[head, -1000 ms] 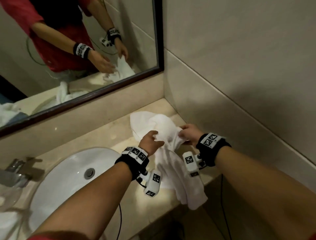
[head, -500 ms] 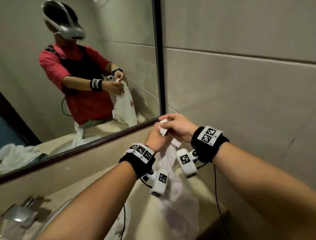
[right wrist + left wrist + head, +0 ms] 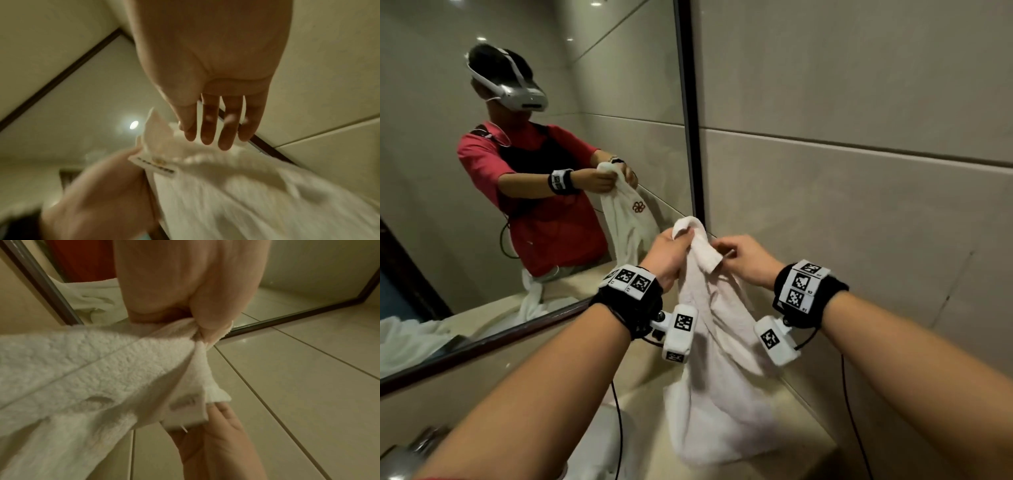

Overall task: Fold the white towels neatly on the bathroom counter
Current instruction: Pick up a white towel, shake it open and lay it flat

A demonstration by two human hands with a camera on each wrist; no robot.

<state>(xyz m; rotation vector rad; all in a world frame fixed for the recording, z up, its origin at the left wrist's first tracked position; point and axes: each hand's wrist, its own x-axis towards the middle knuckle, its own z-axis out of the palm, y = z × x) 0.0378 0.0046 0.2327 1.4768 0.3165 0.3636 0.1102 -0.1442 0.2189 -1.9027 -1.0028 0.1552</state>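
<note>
I hold the white towel [image 3: 709, 342] in the air above the right end of the bench [image 3: 808, 425], close to the side wall; its lower edge hangs down to the bench surface. My left hand [image 3: 667, 253] pinches one top corner, thumb against curled fingers, the cloth bunched in the grip. My right hand [image 3: 748, 260] has its fingers [image 3: 207, 129] extended and relaxed, touching the top hem beside the sewn label [image 3: 154, 165] but gripping nothing. The towel is judged soft, thick terry: light, limp, not slippery, and it will sag wherever unsupported. Recommended hold: the right hand takes the opposite top corner along the hem, so the cloth hangs flat before folding.
</note>
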